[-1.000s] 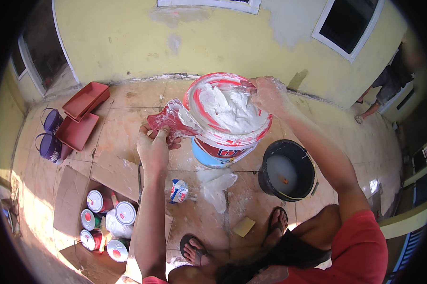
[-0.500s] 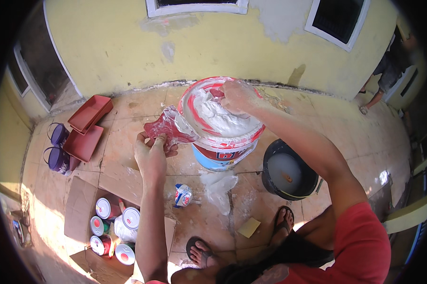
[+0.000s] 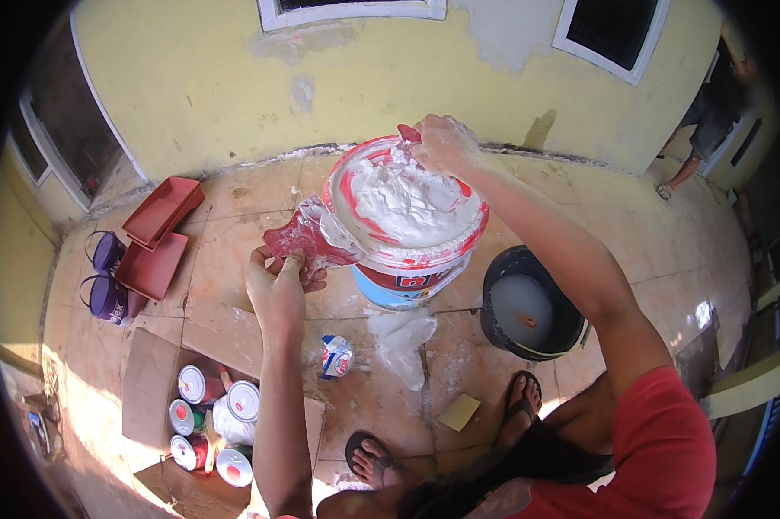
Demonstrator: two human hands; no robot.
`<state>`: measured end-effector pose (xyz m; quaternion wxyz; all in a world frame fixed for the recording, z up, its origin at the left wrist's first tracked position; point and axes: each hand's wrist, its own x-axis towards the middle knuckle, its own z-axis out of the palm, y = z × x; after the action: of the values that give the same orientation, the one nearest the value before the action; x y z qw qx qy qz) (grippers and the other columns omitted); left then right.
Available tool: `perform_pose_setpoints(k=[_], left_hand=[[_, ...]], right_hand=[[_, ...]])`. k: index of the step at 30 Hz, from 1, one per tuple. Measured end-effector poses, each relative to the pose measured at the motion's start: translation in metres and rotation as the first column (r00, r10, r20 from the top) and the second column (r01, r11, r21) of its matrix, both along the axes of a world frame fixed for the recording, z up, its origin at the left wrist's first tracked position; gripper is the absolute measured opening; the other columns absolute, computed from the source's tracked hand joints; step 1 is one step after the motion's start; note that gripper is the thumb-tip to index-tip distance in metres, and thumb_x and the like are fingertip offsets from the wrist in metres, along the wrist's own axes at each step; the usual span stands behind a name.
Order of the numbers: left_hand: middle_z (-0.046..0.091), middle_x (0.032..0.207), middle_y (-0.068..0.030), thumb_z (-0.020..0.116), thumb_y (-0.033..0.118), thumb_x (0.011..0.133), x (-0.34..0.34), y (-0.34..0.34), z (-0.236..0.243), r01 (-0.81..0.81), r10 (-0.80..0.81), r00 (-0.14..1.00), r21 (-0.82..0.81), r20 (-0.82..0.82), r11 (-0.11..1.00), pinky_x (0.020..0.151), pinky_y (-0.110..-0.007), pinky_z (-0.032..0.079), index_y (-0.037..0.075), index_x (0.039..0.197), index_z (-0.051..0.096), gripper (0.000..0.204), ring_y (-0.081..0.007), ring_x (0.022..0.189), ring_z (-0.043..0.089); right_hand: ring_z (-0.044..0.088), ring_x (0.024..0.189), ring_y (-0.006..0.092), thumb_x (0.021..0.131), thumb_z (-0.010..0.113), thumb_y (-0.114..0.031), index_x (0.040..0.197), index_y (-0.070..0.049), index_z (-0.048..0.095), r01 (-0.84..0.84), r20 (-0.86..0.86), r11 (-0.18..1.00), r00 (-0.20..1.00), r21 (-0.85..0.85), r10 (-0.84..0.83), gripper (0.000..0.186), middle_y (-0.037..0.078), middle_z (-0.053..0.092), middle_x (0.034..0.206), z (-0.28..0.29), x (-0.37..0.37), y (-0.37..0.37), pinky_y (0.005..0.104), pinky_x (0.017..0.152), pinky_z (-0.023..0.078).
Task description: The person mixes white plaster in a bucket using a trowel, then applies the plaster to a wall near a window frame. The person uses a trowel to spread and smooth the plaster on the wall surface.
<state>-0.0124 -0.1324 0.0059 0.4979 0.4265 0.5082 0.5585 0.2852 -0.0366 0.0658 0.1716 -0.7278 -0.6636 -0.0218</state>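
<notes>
My left hand (image 3: 282,285) grips a flat red plastic scraper (image 3: 303,235) smeared with white paste, beside the rim of a large bucket (image 3: 412,259). The bucket stands on the floor, filled with thick white paste (image 3: 407,199), its rim red and smeared white. My right hand (image 3: 446,151) is closed on a small red scraper (image 3: 407,132) above the bucket's far right side, with paste on it; my fingers partly hide this tool.
A black bucket of cloudy liquid (image 3: 515,307) stands at right; a carton of cans (image 3: 152,389), two red trays (image 3: 152,268) and purple pails (image 3: 108,298) at left. A crumpled packet (image 3: 336,355) and sandpaper (image 3: 459,412) lie on the floor. A person (image 3: 706,121) is at far right.
My right hand has moved left from the bucket's right rim, then up, with the small red scraper in it. My left hand holds its scraper in nearly the same place.
</notes>
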Motion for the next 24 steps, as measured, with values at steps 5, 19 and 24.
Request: perform_pose_setpoints(k=[5, 19, 24], left_hand=[[0.071, 0.099, -0.0188, 0.061, 0.002, 0.100, 0.000, -0.003, 0.003, 0.007, -0.007, 1.000, -0.007, 0.009, 1.000, 0.058, -0.032, 0.062, -0.005, 0.116, 0.051, 0.020, -0.0225, 0.072, 0.075], [0.072, 0.099, -0.0178, 0.061, 0.004, 0.101, -0.006, -0.007, 0.005, 0.026, -0.025, 0.999, -0.010, 0.034, 1.000, 0.058, -0.031, 0.061, -0.004, 0.115, 0.051, 0.019, -0.0208, 0.071, 0.074], [0.072, 0.100, -0.0188, 0.061, 0.004, 0.101, 0.000, -0.006, 0.008, 0.054, -0.054, 0.998, -0.006, 0.032, 0.999, 0.057, -0.032, 0.062, -0.004, 0.116, 0.051, 0.020, -0.0209, 0.071, 0.074]], right_hand=[[0.072, 0.108, 0.0423, 0.087, 0.070, -0.029, 0.110, 0.002, 0.072, -0.128, 0.203, 0.988, 0.973, 0.081, 0.109, 0.040, 0.028, 0.073, 0.109, -0.036, 0.005, -0.006, 0.0547, 0.093, 0.058], [0.072, 0.108, 0.0421, 0.087, 0.069, -0.025, 0.111, 0.002, 0.072, -0.102, 0.076, 0.994, 0.992, -0.044, 0.105, 0.036, 0.026, 0.074, 0.111, -0.013, 0.000, 0.011, 0.0529, 0.094, 0.058], [0.070, 0.112, 0.0414, 0.088, 0.069, -0.026, 0.115, -0.003, 0.074, 0.049, 0.072, 0.998, 0.996, -0.039, -0.046, 0.036, 0.022, 0.074, 0.118, -0.021, 0.014, 0.041, 0.0500, 0.095, 0.058]])
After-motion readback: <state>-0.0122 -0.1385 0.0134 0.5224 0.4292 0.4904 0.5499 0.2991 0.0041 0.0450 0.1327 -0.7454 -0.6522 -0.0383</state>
